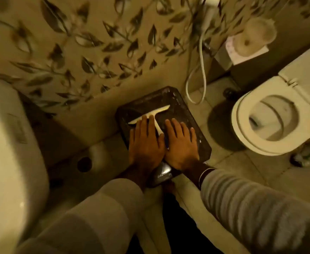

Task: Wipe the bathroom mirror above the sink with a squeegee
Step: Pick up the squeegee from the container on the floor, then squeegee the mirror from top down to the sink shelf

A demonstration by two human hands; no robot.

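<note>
Head view, white T-shaped squeegee (151, 116) on dark stool (196, 136), left hand (146, 143) and right hand (180, 144) flat, fingers spread

- A squeegee (150, 116) lies flat on a stool (196, 143) standing on the floor against the wall (95, 43).
- The left hand (146, 142) rests palm down, fingers spread, over part of the squeegee's blade and handle.
- The right hand (180, 143) lies flat on the stool, just beside the left hand.
- The sink (9, 143) is far left.
- The toilet (271, 121) stands right of the stool.
- A hose (201, 57) hangs down the wall between stool and toilet.
</note>
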